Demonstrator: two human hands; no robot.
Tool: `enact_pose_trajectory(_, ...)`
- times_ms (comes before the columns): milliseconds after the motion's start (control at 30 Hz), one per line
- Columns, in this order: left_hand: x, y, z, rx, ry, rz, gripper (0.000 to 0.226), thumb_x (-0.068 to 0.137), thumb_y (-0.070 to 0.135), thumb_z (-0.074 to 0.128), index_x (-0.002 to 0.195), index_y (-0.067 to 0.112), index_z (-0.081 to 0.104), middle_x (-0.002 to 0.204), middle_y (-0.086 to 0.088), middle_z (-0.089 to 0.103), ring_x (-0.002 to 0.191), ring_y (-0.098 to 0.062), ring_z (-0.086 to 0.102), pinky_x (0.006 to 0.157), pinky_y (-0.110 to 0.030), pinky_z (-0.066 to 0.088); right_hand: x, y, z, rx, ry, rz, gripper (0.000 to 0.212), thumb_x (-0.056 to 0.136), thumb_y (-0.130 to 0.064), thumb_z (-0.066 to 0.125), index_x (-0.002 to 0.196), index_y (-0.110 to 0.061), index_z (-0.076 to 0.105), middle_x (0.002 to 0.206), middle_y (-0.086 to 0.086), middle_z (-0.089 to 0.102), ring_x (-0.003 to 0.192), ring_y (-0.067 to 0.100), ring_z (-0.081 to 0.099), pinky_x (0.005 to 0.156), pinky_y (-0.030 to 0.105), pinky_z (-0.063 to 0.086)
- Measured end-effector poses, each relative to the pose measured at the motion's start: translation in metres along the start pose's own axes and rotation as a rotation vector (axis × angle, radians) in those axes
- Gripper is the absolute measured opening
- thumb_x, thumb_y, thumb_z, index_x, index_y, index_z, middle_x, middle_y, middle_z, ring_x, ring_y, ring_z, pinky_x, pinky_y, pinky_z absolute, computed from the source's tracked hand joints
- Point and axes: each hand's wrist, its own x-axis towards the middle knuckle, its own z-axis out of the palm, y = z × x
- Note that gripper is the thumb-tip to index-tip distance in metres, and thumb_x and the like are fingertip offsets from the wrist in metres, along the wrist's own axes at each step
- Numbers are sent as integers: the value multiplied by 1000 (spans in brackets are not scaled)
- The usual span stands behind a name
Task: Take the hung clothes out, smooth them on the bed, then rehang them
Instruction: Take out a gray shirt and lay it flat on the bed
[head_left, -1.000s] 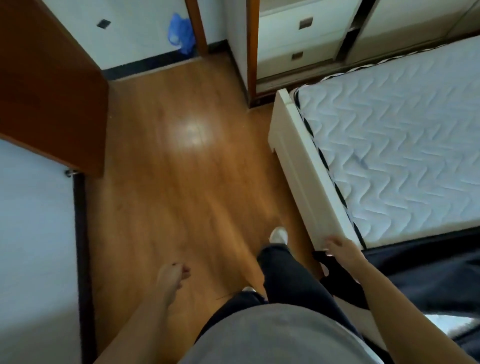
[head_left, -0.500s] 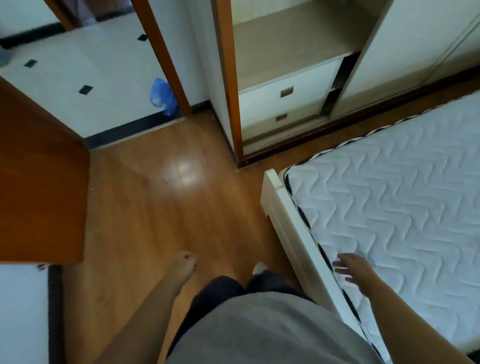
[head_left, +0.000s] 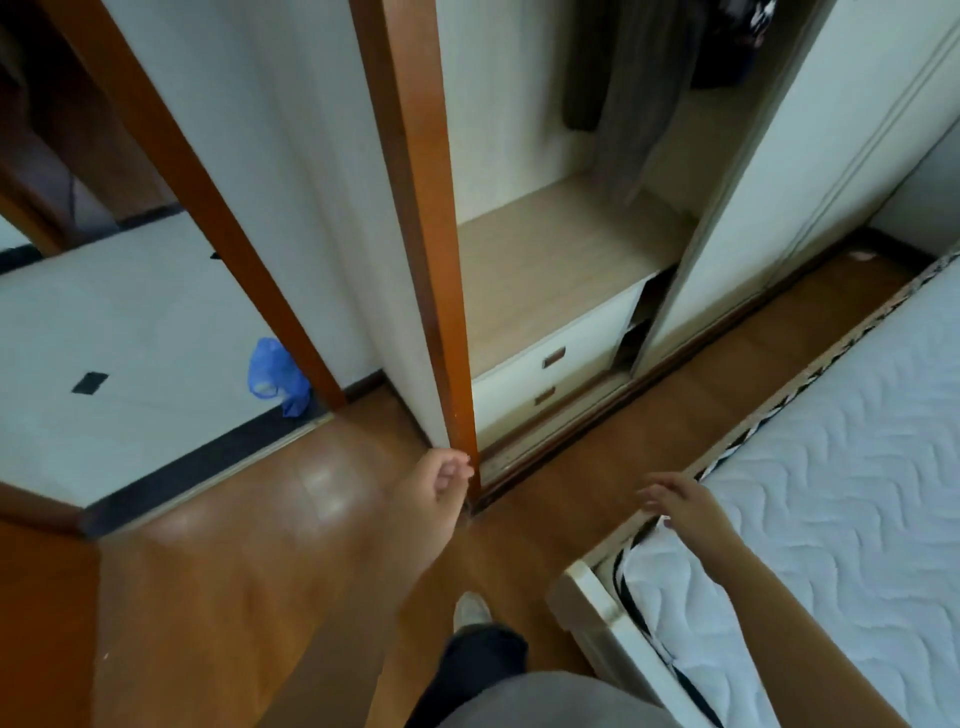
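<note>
An open wardrobe stands ahead, with hung clothes at its top: a grey garment and darker ones beside it. A white quilted mattress on a bed lies at the right. My left hand hangs over the wooden floor near the foot of the wardrobe's brown frame, its fingers loosely curled and holding nothing. My right hand reaches forward above the bed's corner with fingers spread, empty.
Two white drawers sit below the wardrobe shelf. A white sliding door covers the wardrobe's right side. A blue plastic bag lies by the doorway at left. A brown door edge fills the lower left.
The view has swung up from the floor and bed to the wardrobe. My right hand has left the dark cloth on the bed and both hands have come forward.
</note>
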Motion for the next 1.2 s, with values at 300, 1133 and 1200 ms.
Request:
enact_pose_trajectory(300,124,129,-25,-53,-76,551,17,94,23,45,106,19,56,97,14,58,94,14,50,78,1,38,46,-137,-18,67,227,-197,24,91,-10,50,84,-32,56,87,-2,69,92,24,65,85,37,49)
enact_pose_trajectory(1133,407,368,51,-479,266,715,25,89,8,52,87,33,53,90,10,65,88,-2,61,73,-5,44,252,-429,-224,-191,368,-860,26,93,-20,47,118,-20,53,103,-5,62,94,11,60,69,8,40)
enact_pose_trajectory(1200,434,393,52,-434,324,754,30,89,6,51,88,36,52,92,12,64,91,2,60,73,-3,42,270,-458,-256,-248,378,-895,26,93,-20,47,119,-19,52,105,-3,63,96,13,60,72,12,42)
